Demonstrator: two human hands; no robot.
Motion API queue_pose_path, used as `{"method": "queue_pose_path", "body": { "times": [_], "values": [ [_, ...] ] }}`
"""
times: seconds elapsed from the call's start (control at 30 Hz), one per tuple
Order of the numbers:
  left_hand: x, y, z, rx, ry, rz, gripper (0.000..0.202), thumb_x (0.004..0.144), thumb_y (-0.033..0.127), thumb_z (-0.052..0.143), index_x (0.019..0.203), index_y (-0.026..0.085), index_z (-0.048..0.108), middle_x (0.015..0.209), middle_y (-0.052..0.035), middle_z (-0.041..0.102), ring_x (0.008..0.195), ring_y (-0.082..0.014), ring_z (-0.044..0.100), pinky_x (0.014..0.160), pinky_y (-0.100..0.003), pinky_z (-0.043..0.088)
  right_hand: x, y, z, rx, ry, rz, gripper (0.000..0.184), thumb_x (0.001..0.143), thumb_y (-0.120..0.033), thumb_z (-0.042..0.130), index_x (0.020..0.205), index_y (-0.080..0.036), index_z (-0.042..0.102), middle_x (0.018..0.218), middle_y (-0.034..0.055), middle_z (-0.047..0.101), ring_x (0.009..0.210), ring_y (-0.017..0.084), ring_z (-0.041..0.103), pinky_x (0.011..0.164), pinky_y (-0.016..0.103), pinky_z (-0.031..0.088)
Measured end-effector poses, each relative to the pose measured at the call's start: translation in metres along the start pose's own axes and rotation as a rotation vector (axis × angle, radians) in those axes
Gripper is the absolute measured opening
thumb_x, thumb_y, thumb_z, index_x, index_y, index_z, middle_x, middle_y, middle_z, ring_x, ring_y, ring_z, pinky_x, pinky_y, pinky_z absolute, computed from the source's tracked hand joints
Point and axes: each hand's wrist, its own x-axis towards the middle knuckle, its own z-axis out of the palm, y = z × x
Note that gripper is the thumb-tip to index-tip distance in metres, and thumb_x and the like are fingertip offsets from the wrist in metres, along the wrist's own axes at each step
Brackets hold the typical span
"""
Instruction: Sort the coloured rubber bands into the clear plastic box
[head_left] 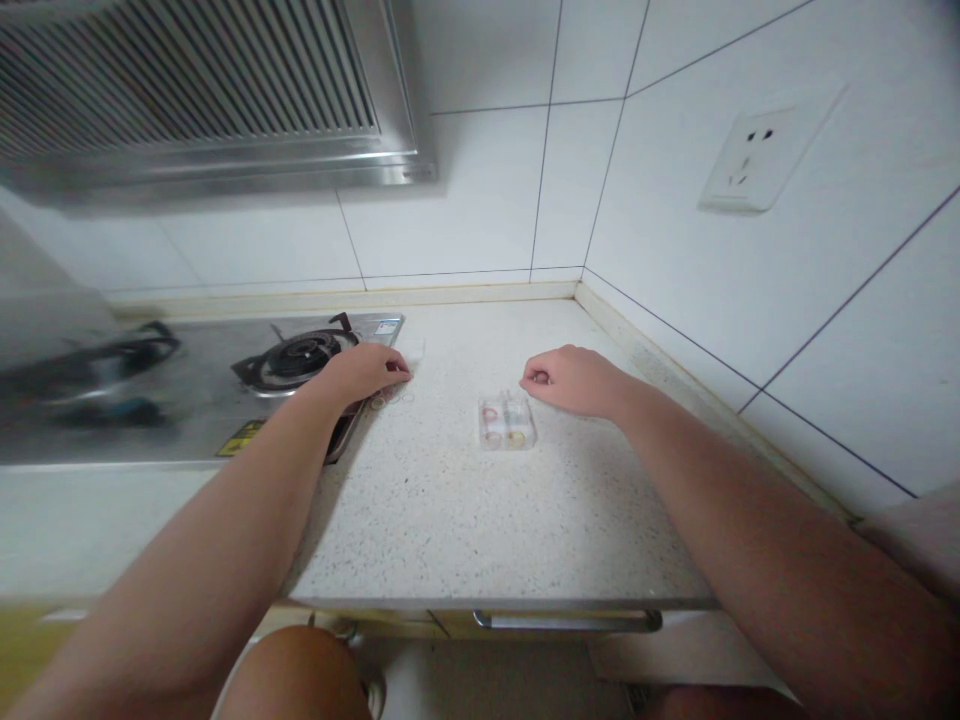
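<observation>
Overall, a white tiled wall (675,200) fills the far and right sides of the view and meets in a corner at the far right. Below it, a pale speckled surface (465,520) runs from the near edge to that corner. A steel range hood (202,100) hangs at the far left. Under it, a steel gas stove (187,400) is set into the left part of the surface, its nearer burner (296,358) just left of the left hand. A metal drawer handle (566,621) lies under the near edge of the surface. A white wall socket (754,158) sits on the right wall, well above the hands.

Both forearms reach in from the near side. The left hand (364,372) rests at the right edge of the stove, fingers curled in and fingertips pinched together; whether they grip anything cannot be told. The right hand (574,382) rests on the surface toward the far right, loosely clenched, thumb against the forefinger; any contents are hidden.

A small clear box (508,423) sits on the surface between the hands, just near-left of the right hand and apart from it. It holds small red and yellow rings. A few thin loops (390,398) lie on the surface right under the left fingertips.
</observation>
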Motion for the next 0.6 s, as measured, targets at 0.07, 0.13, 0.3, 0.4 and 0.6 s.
{"method": "queue_pose_path", "body": {
  "times": [0.07, 0.13, 0.3, 0.4, 0.6],
  "values": [
    [0.0004, 0.0014, 0.0000, 0.008, -0.003, -0.001, 0.036, 0.087, 0.052, 0.059, 0.100, 0.024, 0.078, 0.104, -0.0085, 0.077, 0.087, -0.0238, 0.067, 0.078, -0.031, 0.046, 0.0003, 0.0004, 0.0005, -0.005, -0.005, -0.003, 0.028, 0.090, -0.039, 0.053, 0.091, -0.025, 0.077, 0.093, 0.0036, 0.077, 0.077, 0.019, 0.064, 0.064, 0.030, 0.037],
    [0.0004, 0.0030, -0.0001, 0.017, -0.003, -0.008, 0.034, 0.087, 0.050, 0.060, 0.096, 0.023, 0.078, 0.101, -0.0085, 0.077, 0.085, -0.0235, 0.067, 0.075, -0.031, 0.045, 0.0007, 0.0008, 0.0012, -0.012, -0.004, -0.012, 0.028, 0.091, -0.039, 0.053, 0.093, -0.025, 0.077, 0.093, 0.0035, 0.077, 0.078, 0.019, 0.065, 0.065, 0.030, 0.037],
    [-0.0002, 0.0050, -0.0013, 0.051, -0.002, -0.034, 0.033, 0.084, 0.049, 0.060, 0.092, 0.022, 0.078, 0.100, -0.0090, 0.078, 0.082, -0.0226, 0.067, 0.072, -0.030, 0.044, 0.0008, 0.0002, 0.0021, -0.017, -0.018, -0.027, 0.029, 0.092, -0.041, 0.053, 0.095, -0.025, 0.077, 0.094, 0.0042, 0.078, 0.079, 0.019, 0.066, 0.064, 0.030, 0.036],
    [-0.0004, 0.0039, -0.0036, 0.025, -0.036, -0.009, 0.033, 0.084, 0.048, 0.060, 0.094, 0.023, 0.079, 0.099, -0.0085, 0.078, 0.084, -0.0232, 0.068, 0.073, -0.031, 0.045, -0.0005, -0.0013, 0.0010, -0.021, -0.030, -0.037, 0.029, 0.091, -0.041, 0.053, 0.095, -0.026, 0.077, 0.094, 0.0045, 0.078, 0.079, 0.020, 0.066, 0.064, 0.030, 0.036],
    [-0.0017, 0.0048, -0.0086, -0.001, -0.069, 0.005, 0.030, 0.083, 0.043, 0.062, 0.096, 0.023, 0.081, 0.099, -0.0087, 0.078, 0.085, -0.0236, 0.068, 0.076, -0.032, 0.047, -0.0026, -0.0044, -0.0016, -0.022, -0.053, -0.057, 0.028, 0.091, -0.040, 0.053, 0.093, -0.025, 0.077, 0.091, 0.0046, 0.077, 0.076, 0.019, 0.065, 0.063, 0.030, 0.036]
  ]
}}
